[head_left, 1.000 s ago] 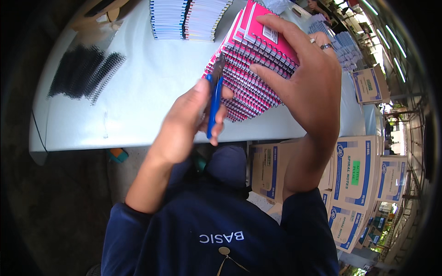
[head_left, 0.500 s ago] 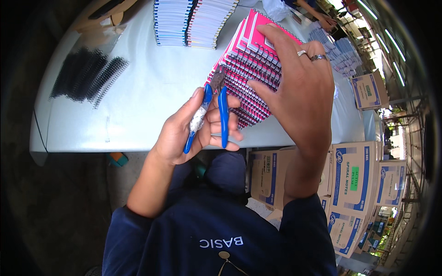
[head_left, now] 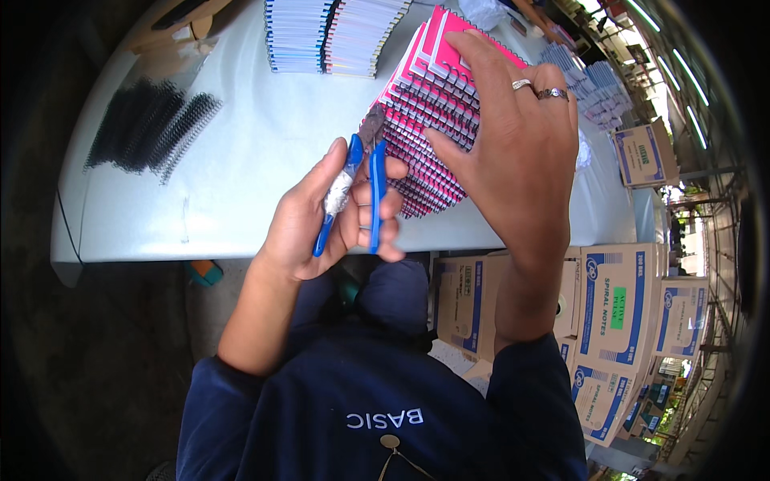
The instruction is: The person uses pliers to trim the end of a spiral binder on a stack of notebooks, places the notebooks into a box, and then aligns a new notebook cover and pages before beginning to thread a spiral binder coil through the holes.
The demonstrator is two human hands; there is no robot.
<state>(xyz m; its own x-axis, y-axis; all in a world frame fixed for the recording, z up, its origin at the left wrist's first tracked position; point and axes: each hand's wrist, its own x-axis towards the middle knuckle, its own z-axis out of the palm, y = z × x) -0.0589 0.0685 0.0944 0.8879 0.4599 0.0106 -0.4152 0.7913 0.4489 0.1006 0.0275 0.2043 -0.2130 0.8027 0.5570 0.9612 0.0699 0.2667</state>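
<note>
My left hand [head_left: 309, 212] is closed round blue-handled cutting pliers [head_left: 375, 196], one handle wrapped in whitish tape. Their dark jaws lie at the left edge of a stack of pink spiral notebooks [head_left: 437, 112], close to the wire coils. Whether the jaws bite a wire is too small to tell. My right hand [head_left: 521, 144], with rings on two fingers, spans the stack, fingertips on the top pink cover and thumb against the coiled edges. Much of the stack's right side is hidden behind this hand.
Loose black wire coils [head_left: 148, 128] lie on the left of the pale table [head_left: 241, 200]. Bound book stacks [head_left: 329, 40] stand at the back. Cardboard cartons [head_left: 613, 305] are piled at the lower right, and more notebooks [head_left: 589, 84] lie at the far right.
The pliers and my left hand have shifted slightly left and up along the stack's edge, and the handles have drawn a little closer. My right hand has moved slightly left and up.
</note>
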